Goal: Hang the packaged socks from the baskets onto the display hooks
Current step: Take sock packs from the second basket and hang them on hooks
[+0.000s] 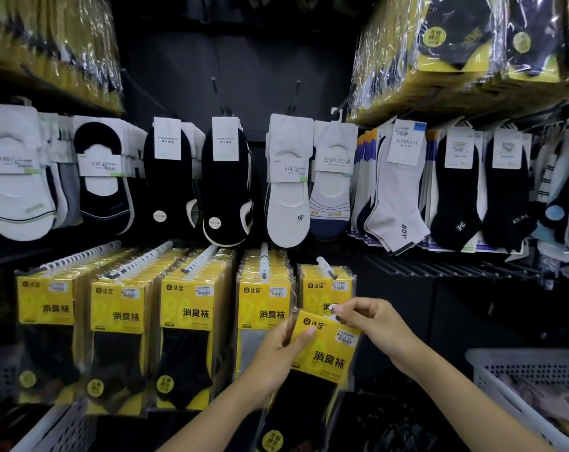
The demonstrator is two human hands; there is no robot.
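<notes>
I see both hands on one sock pack (328,353): yellow card, black socks in clear wrap. Left hand (276,350) grips its left edge, thumb across the front of the card. Right hand (381,327) pinches the white hanger tab at the pack's top between thumb and forefinger. The pack is tilted and held in front of the rightmost row of yellow packs (327,290), just below the tip of that row's hook (325,267); it is not on the hook. Four more hooks to the left carry fuller rows of the same yellow packs (191,308). Above them hang carded boat socks (288,181) and ankle socks in white, black and grey. White perforated basket (531,376) at lower right: wrapped goods inside, dark with a bit of yellow (too blurred for me to call them socks). Second white basket (64,429) at lower left: only its wall in view, contents I can't tell.
</notes>
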